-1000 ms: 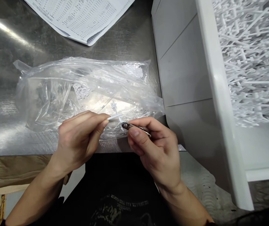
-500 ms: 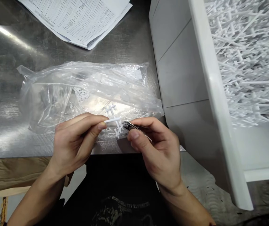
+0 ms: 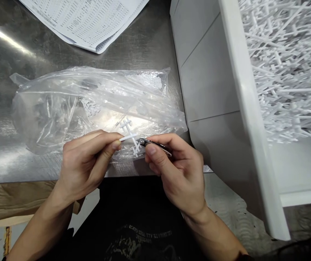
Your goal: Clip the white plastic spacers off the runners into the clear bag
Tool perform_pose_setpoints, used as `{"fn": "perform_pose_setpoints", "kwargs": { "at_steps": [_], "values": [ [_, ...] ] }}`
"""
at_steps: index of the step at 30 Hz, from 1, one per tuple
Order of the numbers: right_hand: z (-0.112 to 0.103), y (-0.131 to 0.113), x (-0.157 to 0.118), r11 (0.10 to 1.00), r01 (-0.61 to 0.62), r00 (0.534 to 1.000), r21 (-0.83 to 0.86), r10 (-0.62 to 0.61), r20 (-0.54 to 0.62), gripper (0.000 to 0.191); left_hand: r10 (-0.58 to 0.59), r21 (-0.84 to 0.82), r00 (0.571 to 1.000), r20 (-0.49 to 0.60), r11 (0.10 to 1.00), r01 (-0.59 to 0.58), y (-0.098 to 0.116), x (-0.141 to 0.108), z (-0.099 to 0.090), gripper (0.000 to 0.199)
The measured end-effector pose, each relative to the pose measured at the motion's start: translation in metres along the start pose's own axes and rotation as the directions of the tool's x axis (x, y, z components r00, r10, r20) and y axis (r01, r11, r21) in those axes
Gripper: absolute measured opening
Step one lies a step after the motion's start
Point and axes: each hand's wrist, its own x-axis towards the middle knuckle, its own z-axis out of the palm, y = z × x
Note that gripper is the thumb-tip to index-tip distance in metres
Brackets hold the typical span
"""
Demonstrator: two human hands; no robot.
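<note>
Between thumb and forefinger, my left hand point(image 3: 90, 159) pinches one end of a white branched plastic piece point(image 3: 129, 133). Its crossed arms stick out to the right over a clear plastic bag point(image 3: 54, 105). My right hand point(image 3: 175, 163) is closed on a small metal nail clipper point(image 3: 158, 144). The clipper's tip is at the lower right arms of the piece; whether the jaws are closed on it is too small to tell. Small white bits point(image 3: 91, 107) show within the bag, behind the hands.
A large white bin point(image 3: 242, 90) full of white branched pieces point(image 3: 291, 72) stands at the right. Printed sheets point(image 3: 84, 21) lie at the back of the metal table point(image 3: 133, 47). Brown paper point(image 3: 16, 199) is below the table's left front edge.
My right hand has moved slightly left with the clipper, whose tip is now closer to the white piece. My left hand has hardly moved.
</note>
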Motion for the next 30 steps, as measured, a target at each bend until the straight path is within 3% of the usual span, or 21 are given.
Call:
{"fn": "perform_pose_setpoints", "kwargs": {
  "at_steps": [5, 8, 13, 20, 28, 30],
  "values": [
    [0.001, 0.002, 0.006, 0.999, -0.036, 0.999, 0.033, 0.036, -0.011, 0.005, -0.039, -0.016, 0.999, -0.032, 0.999, 0.038, 0.001, 0.000, 0.002, 0.013],
    [0.000, 0.003, 0.007, 0.998, -0.009, 0.999, 0.066, 0.012, -0.033, 0.004, -0.065, -0.061, 0.992, -0.106, 0.996, 0.059, 0.002, -0.002, 0.002, 0.015],
    [-0.001, 0.002, 0.006, 0.998, 0.036, 0.999, 0.046, -0.035, -0.037, 0.005, -0.015, -0.144, 0.973, -0.230, 0.989, -0.019, 0.001, -0.002, 0.002, 0.022],
    [0.001, 0.005, 0.008, 0.996, 0.082, 0.997, 0.036, -0.082, -0.014, 0.008, -0.033, -0.253, 0.963, -0.267, 0.967, -0.037, 0.002, 0.000, 0.003, 0.021],
    [-0.008, 0.014, 0.001, 0.988, 0.125, 0.990, -0.094, -0.131, -0.060, 0.011, 0.045, -0.016, 0.965, -0.260, 0.999, -0.051, 0.035, -0.022, -0.007, 0.020],
    [-0.009, 0.016, -0.002, 0.982, 0.135, 0.987, -0.133, -0.146, -0.075, 0.014, 0.009, 0.027, 0.936, -0.352, 1.000, 0.000, 0.041, -0.035, -0.010, 0.014]
  ]
}}
